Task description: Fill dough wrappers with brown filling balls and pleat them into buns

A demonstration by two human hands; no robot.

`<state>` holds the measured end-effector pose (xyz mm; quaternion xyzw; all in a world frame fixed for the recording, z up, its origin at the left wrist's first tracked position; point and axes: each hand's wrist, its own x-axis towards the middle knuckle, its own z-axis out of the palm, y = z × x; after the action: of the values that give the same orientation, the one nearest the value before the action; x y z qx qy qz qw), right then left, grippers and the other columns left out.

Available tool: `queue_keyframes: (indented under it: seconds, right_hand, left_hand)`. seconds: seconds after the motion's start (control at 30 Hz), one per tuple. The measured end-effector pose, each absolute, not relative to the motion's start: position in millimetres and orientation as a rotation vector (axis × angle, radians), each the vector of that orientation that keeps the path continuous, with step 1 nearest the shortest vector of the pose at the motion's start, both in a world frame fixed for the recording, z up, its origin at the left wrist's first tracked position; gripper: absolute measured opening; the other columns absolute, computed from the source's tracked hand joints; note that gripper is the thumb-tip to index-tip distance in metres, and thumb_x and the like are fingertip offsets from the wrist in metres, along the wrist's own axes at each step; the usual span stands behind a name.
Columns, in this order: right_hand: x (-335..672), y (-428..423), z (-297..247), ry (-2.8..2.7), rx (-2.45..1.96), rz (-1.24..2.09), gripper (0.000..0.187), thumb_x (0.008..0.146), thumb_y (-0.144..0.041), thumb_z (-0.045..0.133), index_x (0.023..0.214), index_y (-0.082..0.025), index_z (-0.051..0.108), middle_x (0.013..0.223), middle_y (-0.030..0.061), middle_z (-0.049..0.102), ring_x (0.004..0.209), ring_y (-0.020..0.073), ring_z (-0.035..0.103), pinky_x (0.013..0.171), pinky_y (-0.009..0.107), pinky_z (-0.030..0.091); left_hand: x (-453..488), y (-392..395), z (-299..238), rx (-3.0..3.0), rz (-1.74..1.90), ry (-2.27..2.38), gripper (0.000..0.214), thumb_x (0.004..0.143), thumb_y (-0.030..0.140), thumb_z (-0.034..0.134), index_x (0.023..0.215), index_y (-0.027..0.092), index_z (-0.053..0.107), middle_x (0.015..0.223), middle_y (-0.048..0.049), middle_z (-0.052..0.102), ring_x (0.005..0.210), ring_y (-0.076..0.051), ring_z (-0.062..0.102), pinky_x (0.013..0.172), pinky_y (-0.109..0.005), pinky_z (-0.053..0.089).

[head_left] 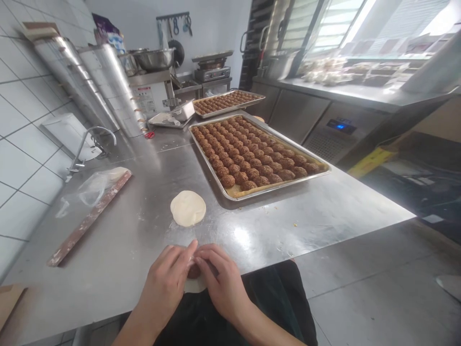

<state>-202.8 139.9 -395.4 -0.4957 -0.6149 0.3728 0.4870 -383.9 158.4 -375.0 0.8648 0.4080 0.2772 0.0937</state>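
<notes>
At the near edge of the steel table, my left hand (168,271) and my right hand (224,281) meet with fingertips pinched together. Between them is a brown filling ball (194,272), with a pale dough wrapper (194,285) beneath it. Both hands grip this wrapper; my fingers cover much of it and the ball. Just beyond my hands, a flat round of dough (188,208) lies on the table. To the right, a large metal tray (281,186) carries rows of similar brown balls on brown paper.
A floury rolling pin (90,218) lies at left beside a clear plastic bag (95,185). Behind are a faucet (84,144), red scissors (149,135), and a second tray of balls (230,111). Tall metal stacks (111,91) lean near the tiled wall.
</notes>
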Motion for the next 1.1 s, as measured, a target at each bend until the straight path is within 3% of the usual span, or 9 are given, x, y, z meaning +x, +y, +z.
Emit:
queue_keyframes:
  seconds: [0.1, 0.2, 0.37, 0.47, 0.57, 0.67, 0.77, 0.9, 1.1]
  right_hand:
    - [-199, 136, -399, -1.565, -1.179, 0.836, 0.019, 0.103, -0.023, 0.054, 0.107, -0.025, 0.072, 0.113, 0.0054, 0.073, 0.104, 0.0195, 0.069, 0.093, 0.034, 0.057]
    - [-198, 138, -399, -1.464, -1.301, 0.849, 0.014, 0.099, -0.025, 0.062, 0.093, -0.024, 0.073, 0.101, 0.0040, 0.074, 0.094, 0.0194, 0.070, 0.086, 0.033, 0.058]
    - [-201, 137, -396, -1.485, -1.224, 0.880, 0.020, 0.102, -0.024, 0.055, 0.095, -0.024, 0.074, 0.104, 0.0051, 0.075, 0.096, 0.0200, 0.071, 0.089, 0.035, 0.059]
    - [-198, 134, -398, -1.559, -1.177, 0.821, 0.019, 0.102, -0.022, 0.055, 0.109, -0.025, 0.073, 0.112, 0.0067, 0.074, 0.103, 0.0210, 0.070, 0.093, 0.036, 0.058]
    - [-197, 137, -398, -1.460, -1.282, 0.844, 0.012, 0.098, -0.025, 0.063, 0.097, -0.025, 0.075, 0.103, 0.0044, 0.076, 0.096, 0.0202, 0.072, 0.088, 0.034, 0.060]
    - [-200, 139, -395, -1.384, -1.309, 0.912, 0.017, 0.099, -0.026, 0.062, 0.087, -0.025, 0.074, 0.097, 0.0030, 0.076, 0.091, 0.0198, 0.072, 0.085, 0.033, 0.060]
    - [-201, 137, -396, -1.481, -1.216, 0.874, 0.019, 0.102, -0.024, 0.056, 0.100, -0.026, 0.075, 0.108, 0.0041, 0.076, 0.100, 0.0201, 0.071, 0.092, 0.036, 0.059]
    - [-197, 131, -401, -1.564, -1.220, 0.805, 0.023, 0.102, -0.022, 0.054, 0.115, -0.026, 0.072, 0.117, 0.0073, 0.074, 0.107, 0.0221, 0.069, 0.096, 0.039, 0.058]
    - [-193, 139, -393, -1.408, -1.355, 0.958, 0.013, 0.096, -0.025, 0.064, 0.093, -0.026, 0.077, 0.099, 0.0022, 0.078, 0.092, 0.0210, 0.074, 0.088, 0.035, 0.060]
  left_hand:
    - [-384, 157, -374, 2.611, 0.846, 1.218, 0.027, 0.100, 0.008, 0.055, 0.120, 0.021, 0.065, 0.094, -0.0047, 0.066, 0.088, -0.017, 0.061, 0.079, -0.033, 0.053]
    - [-381, 156, -372, 2.602, 0.911, 1.246, 0.016, 0.099, 0.009, 0.056, 0.104, 0.019, 0.067, 0.092, -0.0058, 0.065, 0.089, -0.019, 0.061, 0.081, -0.036, 0.053]
    - [-381, 156, -369, 2.618, 0.786, 1.234, 0.031, 0.101, 0.009, 0.051, 0.128, 0.020, 0.062, 0.099, -0.0069, 0.066, 0.093, -0.019, 0.063, 0.080, -0.034, 0.055]
    - [-382, 156, -369, 2.637, 0.801, 1.240, 0.028, 0.100, 0.008, 0.053, 0.120, 0.021, 0.066, 0.093, -0.0051, 0.066, 0.087, -0.018, 0.063, 0.078, -0.033, 0.054]
    - [-379, 155, -371, 2.629, 0.875, 1.260, 0.020, 0.098, 0.007, 0.056, 0.109, 0.019, 0.068, 0.092, -0.0052, 0.065, 0.087, -0.019, 0.062, 0.081, -0.035, 0.054]
    - [-378, 155, -370, 2.632, 0.839, 1.252, 0.026, 0.099, 0.006, 0.054, 0.120, 0.018, 0.065, 0.097, -0.0066, 0.066, 0.091, -0.020, 0.062, 0.082, -0.036, 0.054]
    - [-378, 156, -367, 2.649, 0.752, 1.223, 0.035, 0.100, 0.006, 0.052, 0.132, 0.019, 0.060, 0.098, -0.0063, 0.066, 0.090, -0.019, 0.062, 0.080, -0.034, 0.054]
    - [-372, 152, -366, 2.570, 0.835, 1.289, 0.020, 0.100, 0.009, 0.054, 0.110, 0.021, 0.067, 0.090, -0.0036, 0.064, 0.084, -0.018, 0.060, 0.077, -0.034, 0.053]
    - [-365, 149, -375, 2.618, 0.928, 1.291, 0.020, 0.098, 0.005, 0.054, 0.108, 0.019, 0.064, 0.095, -0.0057, 0.065, 0.090, -0.020, 0.060, 0.081, -0.036, 0.052]
